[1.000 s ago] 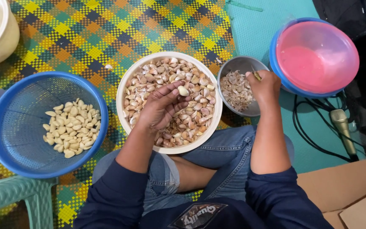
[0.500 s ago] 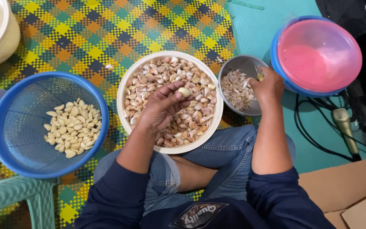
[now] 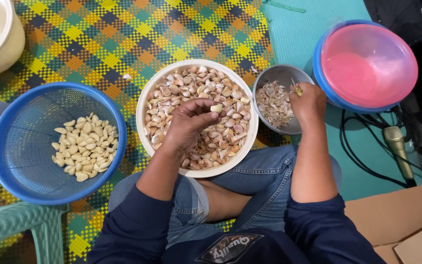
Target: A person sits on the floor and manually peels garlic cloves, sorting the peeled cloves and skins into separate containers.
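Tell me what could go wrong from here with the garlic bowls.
The left hand pinches a clove over the white bowl; it might drop back among the unpeeled ones. The right hand holds a small tool over the metal bowl, which sits close to the white bowl and could get nudged.

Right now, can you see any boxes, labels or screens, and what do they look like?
Cardboard box: bottom right on the floor, flat brown flaps, plain.
Printed patch: bottom middle on the person's dark blue top, slanted black shape with pale lettering and a red edge.
No screens or signs.
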